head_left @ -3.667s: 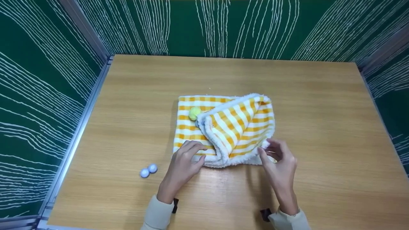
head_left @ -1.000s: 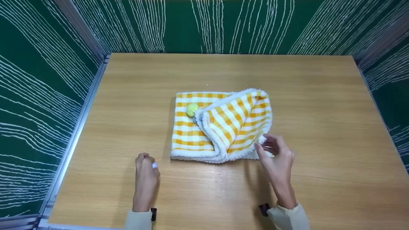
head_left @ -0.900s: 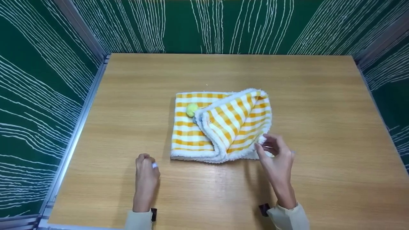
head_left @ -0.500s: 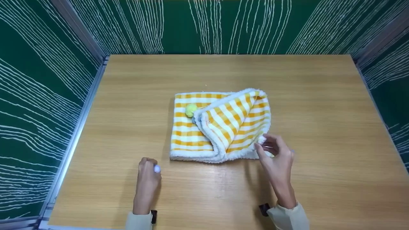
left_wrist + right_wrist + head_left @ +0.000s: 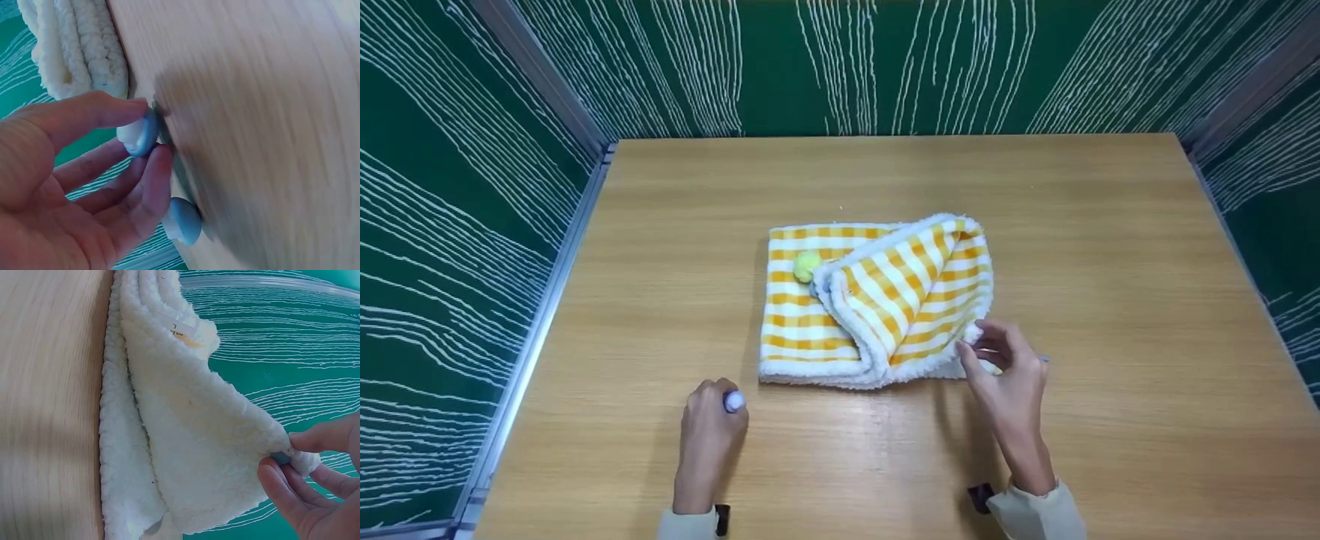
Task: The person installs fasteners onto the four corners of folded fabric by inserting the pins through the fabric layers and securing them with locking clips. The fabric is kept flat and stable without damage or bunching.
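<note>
Near the table's front left, my left hand (image 5: 709, 435) pinches a small round blue-and-white piece (image 5: 139, 133) between thumb and fingertips, low over the wood. A matching second piece (image 5: 183, 221) rests on the table beside those fingers; the head view hides it. A yellow-and-white checked blanket (image 5: 810, 326) with white fleece backing lies folded in the middle, one flap turned back. My right hand (image 5: 1009, 375) pinches the blanket's near right edge, lifting the fleece (image 5: 197, 427). Between those fingers shows a blue round piece (image 5: 279, 457), partly hidden by fleece.
A yellow-green fuzzy ball (image 5: 807, 266) sits on the blanket's left part, against the turned-back flap. Around the wooden table (image 5: 1110, 262), green panels (image 5: 780, 67) with white lines stand at the back and sides. A label (image 5: 177, 326) shows on the fleece.
My left hand has left the blanket's front edge and taken one of the two blue-and-white pieces, shifting it slightly right. The right hand keeps its hold on the blanket.
</note>
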A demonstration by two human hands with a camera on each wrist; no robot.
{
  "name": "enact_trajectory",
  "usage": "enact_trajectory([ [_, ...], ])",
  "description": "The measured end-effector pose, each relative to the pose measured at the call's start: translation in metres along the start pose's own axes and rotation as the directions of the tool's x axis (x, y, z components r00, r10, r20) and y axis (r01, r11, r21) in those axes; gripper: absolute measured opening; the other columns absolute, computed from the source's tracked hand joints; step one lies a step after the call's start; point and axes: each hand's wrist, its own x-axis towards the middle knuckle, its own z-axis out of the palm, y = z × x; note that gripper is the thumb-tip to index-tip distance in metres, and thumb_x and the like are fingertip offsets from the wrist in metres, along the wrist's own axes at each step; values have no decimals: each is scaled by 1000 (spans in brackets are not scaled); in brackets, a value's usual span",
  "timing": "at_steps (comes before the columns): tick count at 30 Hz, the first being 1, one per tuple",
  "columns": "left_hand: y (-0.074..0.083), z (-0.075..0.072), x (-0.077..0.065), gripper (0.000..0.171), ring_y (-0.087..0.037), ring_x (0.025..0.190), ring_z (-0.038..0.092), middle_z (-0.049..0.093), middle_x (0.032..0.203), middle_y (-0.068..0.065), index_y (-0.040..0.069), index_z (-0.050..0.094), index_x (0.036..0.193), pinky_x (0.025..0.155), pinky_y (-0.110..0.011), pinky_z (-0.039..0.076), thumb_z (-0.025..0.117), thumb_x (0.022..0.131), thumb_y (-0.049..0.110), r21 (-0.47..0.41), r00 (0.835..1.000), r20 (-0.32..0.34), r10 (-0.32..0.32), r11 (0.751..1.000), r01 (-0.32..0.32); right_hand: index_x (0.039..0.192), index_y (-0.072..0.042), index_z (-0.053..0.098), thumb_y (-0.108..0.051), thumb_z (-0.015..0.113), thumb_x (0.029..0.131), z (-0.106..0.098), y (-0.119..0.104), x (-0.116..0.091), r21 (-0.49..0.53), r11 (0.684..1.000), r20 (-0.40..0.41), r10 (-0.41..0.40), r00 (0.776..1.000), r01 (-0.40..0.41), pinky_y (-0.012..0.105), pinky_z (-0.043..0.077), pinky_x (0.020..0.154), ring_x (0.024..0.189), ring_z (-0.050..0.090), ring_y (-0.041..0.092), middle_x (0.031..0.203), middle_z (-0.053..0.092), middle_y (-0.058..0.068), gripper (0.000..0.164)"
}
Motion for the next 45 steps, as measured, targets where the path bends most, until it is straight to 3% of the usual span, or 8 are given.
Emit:
enact_trajectory([
  [9, 3, 2, 1, 25, -29, 87, 63, 62, 93, -16, -10, 68, 96, 77, -39, 54, 67, 71, -9, -88, 988, -72, 136, 986, -142, 98, 12, 61, 14, 71, 73, -1, -4, -3, -2, 999, -7, -32, 999, 32, 18, 53, 70, 75, 64, 25, 86, 66, 21, 26],
  [13, 12, 1, 5, 27, -25, 83, 64, 65, 94, -14, -8, 69, 97, 72, -34, 55, 68, 70, -8, -109, 974, -106, 201, 971, -212, 97, 13, 61, 15, 70, 73, -2, -7, -1, 10, 999, -9, -47, 999, 47, 21, 54, 69, 74, 64, 27, 85, 66, 20, 26],
  [19, 27, -1, 7, 28, -22, 83, 64, 68, 95, -13, -5, 70, 99, 71, -31, 54, 69, 71, -8, -151, 962, -121, 245, 953, -261, 97, 13, 61, 15, 70, 73, -2, -8, 0, 14, 999, -10, -44, 999, 44, 21, 54, 69, 74, 63, 28, 85, 66, 20, 25],
  [27, 43, 1, 10, 25, -15, 66, 54, 60, 75, -4, 1, 63, 93, 54, -22, 45, 71, 71, -6, -149, 940, -168, 299, 934, -324, 97, 12, 61, 15, 70, 74, -2, -7, -1, 20, 999, -8, -31, 999, 32, 22, 54, 70, 75, 63, 27, 85, 65, 20, 25],
  [34, 58, -4, 8, 23, -15, 71, 60, 64, 80, -5, 0, 65, 94, 53, -22, 49, 75, 74, -3, -219, 930, -156, 334, 906, -362, 98, 13, 61, 14, 70, 74, -3, -7, -1, 28, 999, -11, -27, 1000, 27, 23, 54, 70, 76, 64, 28, 87, 65, 21, 26],
  [40, 68, -2, 8, 22, -19, 79, 65, 65, 88, -7, -1, 66, 96, 60, -25, 55, 75, 77, 1, -301, 913, -133, 385, 862, -407, 98, 13, 61, 15, 70, 73, -4, -5, -1, 30, 999, -15, -31, 999, 31, 22, 54, 69, 75, 64, 27, 86, 65, 21, 26],
  [45, 79, 1, 10, 21, -19, 81, 66, 65, 89, -6, 2, 67, 97, 62, -20, 54, 76, 77, 1, -327, 901, -121, 416, 840, -432, 98, 13, 60, 15, 71, 74, -4, -5, -1, 28, 999, -9, -21, 1000, 21, 23, 55, 70, 75, 64, 26, 86, 65, 21, 26],
])
